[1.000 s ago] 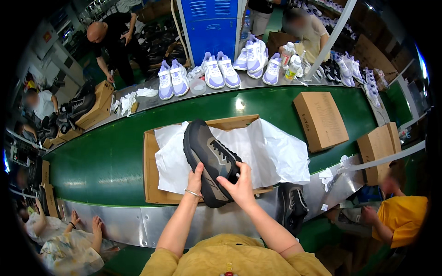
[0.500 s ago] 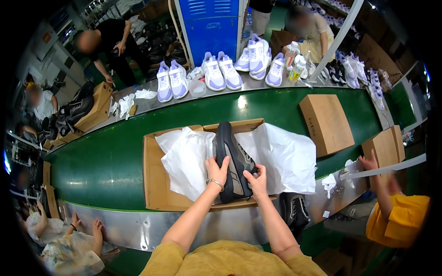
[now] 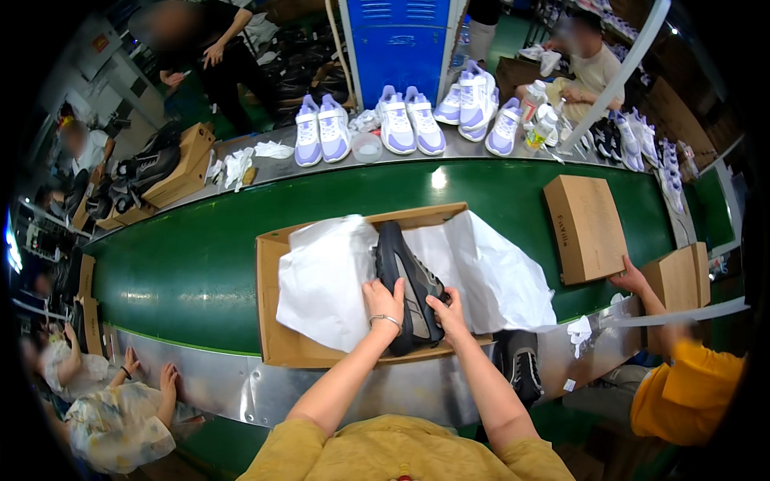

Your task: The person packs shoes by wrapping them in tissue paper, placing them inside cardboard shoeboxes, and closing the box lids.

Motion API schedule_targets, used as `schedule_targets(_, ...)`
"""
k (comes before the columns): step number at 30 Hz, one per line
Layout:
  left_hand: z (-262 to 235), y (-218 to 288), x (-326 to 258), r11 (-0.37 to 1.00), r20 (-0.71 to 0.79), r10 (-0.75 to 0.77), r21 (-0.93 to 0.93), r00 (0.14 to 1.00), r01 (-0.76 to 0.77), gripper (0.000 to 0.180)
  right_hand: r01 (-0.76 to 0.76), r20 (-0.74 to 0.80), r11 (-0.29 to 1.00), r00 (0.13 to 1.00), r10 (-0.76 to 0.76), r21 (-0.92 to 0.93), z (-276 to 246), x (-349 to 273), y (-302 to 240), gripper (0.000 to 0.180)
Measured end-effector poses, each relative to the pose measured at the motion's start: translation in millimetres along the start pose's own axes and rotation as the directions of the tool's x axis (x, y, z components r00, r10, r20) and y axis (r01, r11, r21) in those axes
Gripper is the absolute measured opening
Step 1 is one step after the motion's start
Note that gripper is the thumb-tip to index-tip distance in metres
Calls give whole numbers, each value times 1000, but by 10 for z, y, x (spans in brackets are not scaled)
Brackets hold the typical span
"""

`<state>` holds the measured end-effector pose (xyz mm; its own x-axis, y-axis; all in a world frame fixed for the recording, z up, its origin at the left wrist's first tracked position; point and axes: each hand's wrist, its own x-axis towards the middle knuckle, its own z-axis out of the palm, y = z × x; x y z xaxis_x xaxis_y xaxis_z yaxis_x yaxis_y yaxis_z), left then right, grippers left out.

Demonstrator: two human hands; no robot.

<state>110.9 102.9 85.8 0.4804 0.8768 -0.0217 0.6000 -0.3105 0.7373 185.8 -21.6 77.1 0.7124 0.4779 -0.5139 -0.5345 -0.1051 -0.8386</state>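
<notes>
The shoebox (image 3: 277,321) lies open on the green conveyor belt (image 3: 184,272), its white tissue paper (image 3: 321,280) spread out. One dark sneaker (image 3: 409,280) is going in on its side, long axis running away from me, though I can't tell toe from heel. My left hand (image 3: 385,301) and right hand (image 3: 447,313) both grip its near end. A second dark sneaker (image 3: 521,365) waits on the metal ledge (image 3: 241,385), not yet packed.
</notes>
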Motion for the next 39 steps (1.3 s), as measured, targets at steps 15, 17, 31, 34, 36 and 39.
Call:
schedule_targets(15, -737, -165, -441, 949, -152, 312, 2, 938, -315, 45, -173, 78, 969, 979, 190, -177, -28, 209, 248, 61)
schedule_targets(17, -1020, -462, -333, 975, -287, 220, 61, 932, -212, 51, -186, 64, 965, 978, 201, -188, -73, 247, 301, 67)
schedule_targets(31, -1576, -574, 425, 738, 557, -187, -464, 809, 490, 33, 181, -47, 892, 975, -219, -414, -214, 496, 982, 59)
schedule_targets(34, -1680, 122, 365, 715, 622, -46, -526, 782, 460, 20, 176, 32, 791, 980, -194, -586, 143, 204, 683, 63)
schedule_targets(36, -1463, 198, 450, 818, 639, 64, -474, 766, 327, 17, 292, 85, 730, 948, -308, -618, 301, 128, 780, 62)
schedule_targets(39, -1185, 430, 419, 936, 706, 53, -281, 706, 211, 11, 269, 201, 789, 962, -187, -552, 525, 32, 839, 59)
